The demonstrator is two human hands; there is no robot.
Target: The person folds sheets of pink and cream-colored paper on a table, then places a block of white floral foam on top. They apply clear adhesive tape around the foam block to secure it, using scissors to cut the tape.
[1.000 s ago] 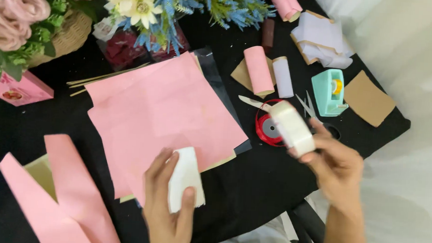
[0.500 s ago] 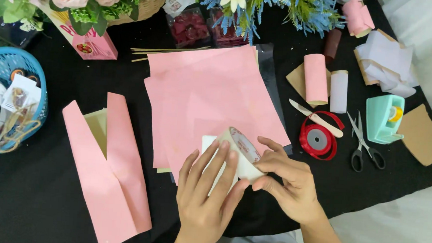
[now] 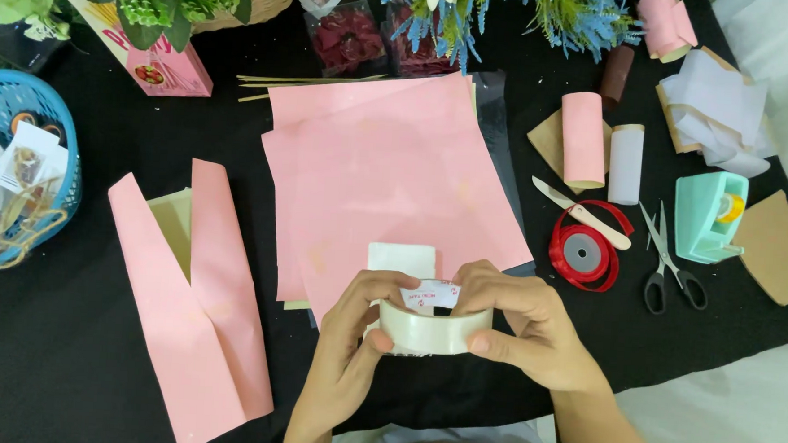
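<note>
Both hands pinch 1 roll of clear tape (image 3: 435, 327) over the near edge of the black counter (image 3: 63, 357), just in front of the white folded piece (image 3: 401, 258) on the pink sheets (image 3: 396, 177). Left hand (image 3: 352, 336) grips the left rim, right hand (image 3: 518, 331) the right, thumb under. Roll looks light, stiff, slick-sided; best held by the rim, fingers off the sticky face.

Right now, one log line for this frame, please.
left hand: holds tape roll | right hand: holds same roll | under roll: white block on pink paper
</note>
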